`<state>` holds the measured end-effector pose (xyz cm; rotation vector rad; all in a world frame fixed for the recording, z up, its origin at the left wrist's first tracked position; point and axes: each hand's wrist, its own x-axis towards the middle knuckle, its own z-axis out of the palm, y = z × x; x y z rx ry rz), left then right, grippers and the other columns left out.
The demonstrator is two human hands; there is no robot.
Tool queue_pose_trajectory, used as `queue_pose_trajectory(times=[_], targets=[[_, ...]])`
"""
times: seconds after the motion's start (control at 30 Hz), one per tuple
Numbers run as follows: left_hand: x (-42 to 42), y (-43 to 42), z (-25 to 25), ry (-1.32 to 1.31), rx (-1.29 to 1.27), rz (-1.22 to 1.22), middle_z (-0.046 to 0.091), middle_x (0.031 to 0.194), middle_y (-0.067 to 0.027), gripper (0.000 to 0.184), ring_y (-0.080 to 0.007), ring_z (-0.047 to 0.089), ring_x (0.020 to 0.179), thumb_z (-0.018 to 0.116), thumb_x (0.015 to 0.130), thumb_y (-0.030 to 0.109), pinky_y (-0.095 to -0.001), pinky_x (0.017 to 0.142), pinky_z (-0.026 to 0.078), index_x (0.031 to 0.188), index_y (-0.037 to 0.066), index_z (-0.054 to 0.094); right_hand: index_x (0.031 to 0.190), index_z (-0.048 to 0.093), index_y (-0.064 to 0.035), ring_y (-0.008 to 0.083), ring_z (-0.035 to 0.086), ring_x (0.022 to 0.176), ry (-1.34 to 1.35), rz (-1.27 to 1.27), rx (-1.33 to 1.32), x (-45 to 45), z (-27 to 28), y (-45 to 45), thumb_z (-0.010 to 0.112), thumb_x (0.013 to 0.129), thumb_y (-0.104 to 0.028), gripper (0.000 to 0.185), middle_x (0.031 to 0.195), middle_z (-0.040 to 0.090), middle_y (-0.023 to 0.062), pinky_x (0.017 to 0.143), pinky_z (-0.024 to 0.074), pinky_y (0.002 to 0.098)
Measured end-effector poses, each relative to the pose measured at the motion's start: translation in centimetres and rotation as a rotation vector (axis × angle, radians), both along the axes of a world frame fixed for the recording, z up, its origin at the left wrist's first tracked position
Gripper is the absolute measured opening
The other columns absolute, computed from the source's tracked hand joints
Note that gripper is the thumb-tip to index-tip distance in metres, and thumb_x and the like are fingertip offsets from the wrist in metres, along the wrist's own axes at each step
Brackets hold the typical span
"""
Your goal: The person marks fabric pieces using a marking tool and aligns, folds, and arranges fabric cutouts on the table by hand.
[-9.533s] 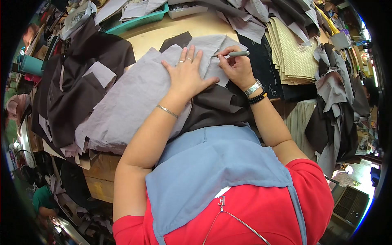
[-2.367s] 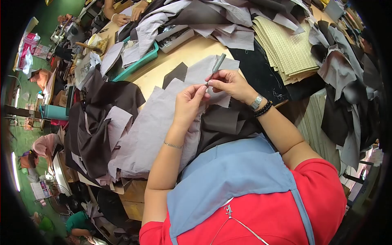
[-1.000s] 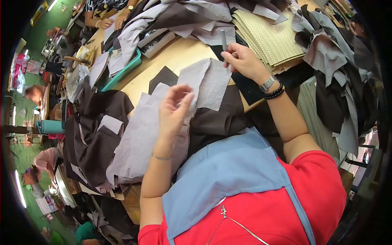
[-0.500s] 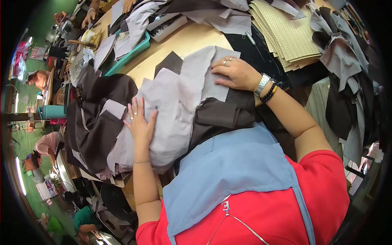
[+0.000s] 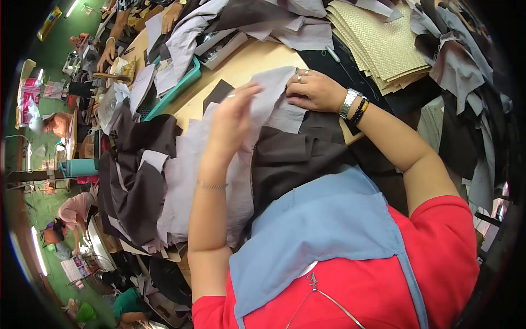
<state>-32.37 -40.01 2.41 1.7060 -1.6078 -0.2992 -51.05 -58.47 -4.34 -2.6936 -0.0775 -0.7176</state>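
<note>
Pale grey fabric (image 5: 183, 175) spreads over dark brown cloth on the table in front of me. My right hand (image 5: 316, 90) has curled fingers closed on the upper right edge of the pale fabric, with the thumb side against it. Over the fabric's upper part is my left hand (image 5: 233, 112), its fingers smeared by motion. Whether it touches the cloth there cannot be made out. Folded dark brown cloth (image 5: 282, 156) lies below my right hand, beside the pale piece. More bunched dark cloth (image 5: 134, 192) sits to the left.
A teal tray (image 5: 175, 90) and an open white box (image 5: 224, 50) stand at the back. Woven yellowish sheets (image 5: 378, 44) are stacked at the upper right, near a pen-like white-handled tool (image 5: 332, 54). Cloth scraps (image 5: 457, 71) hang at the right. Another person's hand (image 5: 107, 52) shows at upper left.
My left hand has lifted from the pale fabric and moved up and right, towards my right hand. The right fingers have curled onto the fabric's edge, which has shifted and folded.
</note>
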Motion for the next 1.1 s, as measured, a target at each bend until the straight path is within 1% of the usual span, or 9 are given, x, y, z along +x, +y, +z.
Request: queue_pose_trajectory(times=[0.03,0.13,0.23,0.27,0.37,0.6,0.77,0.87,1.1], targets=[[-0.5,-1.4,-1.3,0.075,0.002,-0.092,0.066,0.123,-0.0143,0.026,-0.0312,0.061,0.116,0.054,0.095,0.008,-0.0354,0.094,0.049,0.118,0.008,0.064,0.091,0.062,-0.0094,0.0229,0.061,0.094,0.000,0.001,0.007,0.0,0.0,0.0,0.072,0.085,-0.020,0.016,0.099,0.066,0.0030,0.087,0.0489,0.0352],[-0.9,-3.4,-4.0,0.118,0.237,-0.028,0.063,0.129,-0.0143,0.027,-0.0313,0.058,0.122,0.054,0.094,0.008,-0.0426,0.098,0.047,0.120,0.009,0.063,0.091,0.063,-0.0091,0.0232,0.062,0.093,-0.032,-0.016,-0.001,0.0,-0.4,-0.2,0.073,0.084,-0.020,0.016,0.098,0.066,0.0031,0.086,0.0494,0.0350],[1.0,-2.7,-8.0,-0.282,0.051,-0.068,0.060,0.133,-0.0123,0.029,-0.0315,0.054,0.127,0.053,0.094,0.007,-0.0515,0.103,0.043,0.121,0.010,0.061,0.092,0.063,-0.0088,0.0233,0.062,0.092,-0.054,-0.033,-0.002,0.0,-0.3,-0.2,0.073,0.084,-0.019,0.016,0.096,0.066,0.0034,0.085,0.0500,0.0347],[1.1,-2.0,-8.4,-0.223,0.089,-0.026,0.057,0.138,-0.0094,0.030,-0.0311,0.051,0.131,0.054,0.094,0.007,-0.0575,0.107,0.037,0.123,0.013,0.060,0.092,0.063,-0.0087,0.0232,0.062,0.093,-0.050,-0.039,0.002,0.0,-0.3,-0.1,0.073,0.084,-0.019,0.016,0.097,0.066,0.0032,0.085,0.0501,0.0347],[1.2,-1.1,-8.3,-0.210,0.120,-0.007,0.053,0.144,-0.0075,0.037,-0.0291,0.047,0.136,0.056,0.092,0.008,-0.0557,0.109,0.035,0.128,0.018,0.060,0.098,0.065,-0.0092,0.0225,0.062,0.094,-0.041,-0.044,-0.008,0.0,0.1,0.2,0.072,0.084,-0.018,0.018,0.100,0.066,0.0028,0.085,0.0502,0.0347],[0.5,-1.1,-7.9,-0.304,0.091,0.009,0.057,0.138,-0.0082,0.035,-0.0296,0.049,0.132,0.057,0.093,0.012,-0.0528,0.109,0.036,0.127,0.020,0.061,0.120,0.066,-0.0120,0.0225,0.061,0.097,-0.023,-0.032,-0.057,0.0,-0.6,-0.2,0.071,0.085,-0.018,0.036,0.107,0.065,0.0029,0.086,0.0502,0.0352],[0.2,-1.0,-7.0,-0.361,0.132,-0.007,0.053,0.143,-0.0081,0.048,-0.0299,0.048,0.134,0.058,0.090,0.006,-0.0554,0.107,0.038,0.133,0.027,0.060,0.119,0.067,-0.0114,0.0232,0.061,0.098,-0.023,-0.051,-0.052,0.0,-0.5,0.0,0.071,0.085,-0.017,0.035,0.105,0.065,0.0037,0.087,0.0502,0.0356],[0.5,-0.9,-7.7,-0.424,0.128,-0.012,0.053,0.142,-0.0085,0.046,-0.0293,0.048,0.133,0.060,0.091,0.015,-0.0540,0.107,0.038,0.133,0.032,0.058,0.117,0.068,-0.0106,0.0234,0.062,0.098,-0.026,-0.047,-0.051,0.0,-0.4,-0.2,0.071,0.085,-0.017,0.033,0.103,0.065,0.0045,0.087,0.0503,0.0358],[0.1,-1.1,-7.9,-0.509,0.068,-0.007,0.053,0.141,-0.0061,0.051,-0.0277,0.050,0.132,0.061,0.088,0.013,-0.0548,0.105,0.040,0.134,0.034,0.057,0.113,0.068,-0.0087,0.0234,0.062,0.099,-0.043,-0.036,-0.017,-0.3,-0.3,0.0,0.070,0.086,-0.017,0.028,0.102,0.065,0.0048,0.089,0.0498,0.0362]])
